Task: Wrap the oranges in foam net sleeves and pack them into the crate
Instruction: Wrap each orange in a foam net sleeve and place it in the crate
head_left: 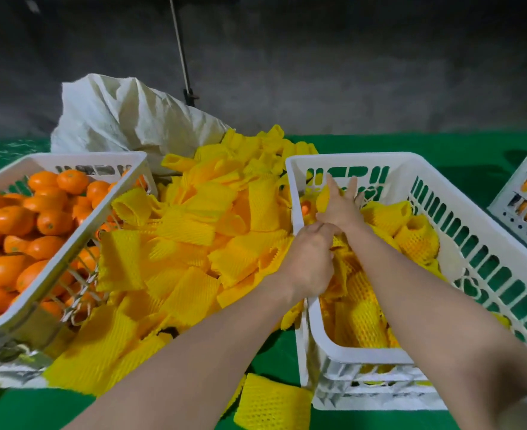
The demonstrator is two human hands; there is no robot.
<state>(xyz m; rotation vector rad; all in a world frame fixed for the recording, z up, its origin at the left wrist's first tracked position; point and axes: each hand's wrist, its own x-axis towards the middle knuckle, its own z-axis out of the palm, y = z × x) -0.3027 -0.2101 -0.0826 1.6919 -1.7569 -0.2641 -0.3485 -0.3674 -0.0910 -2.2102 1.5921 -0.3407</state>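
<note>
The white packing crate (411, 164) stands on the right and holds several oranges wrapped in yellow foam net sleeves (366, 321). My right hand (343, 206) reaches to its far left corner, palm down and fingers spread on a wrapped orange (322, 197). My left hand (308, 259) is just inside the crate's left rim, curled tight on the yellow netting of a sleeve (338, 245); what lies under its fingers is hidden. A pile of empty yellow sleeves (194, 231) fills the middle. Bare oranges (48, 221) fill the white crate (79, 156) on the left.
A white woven sack (116, 116) lies behind the sleeve pile. A third white crate (525, 200) with oranges stands at the right edge. One loose sleeve (271, 405) lies on the green surface (460, 153) near me. A grey wall rises behind.
</note>
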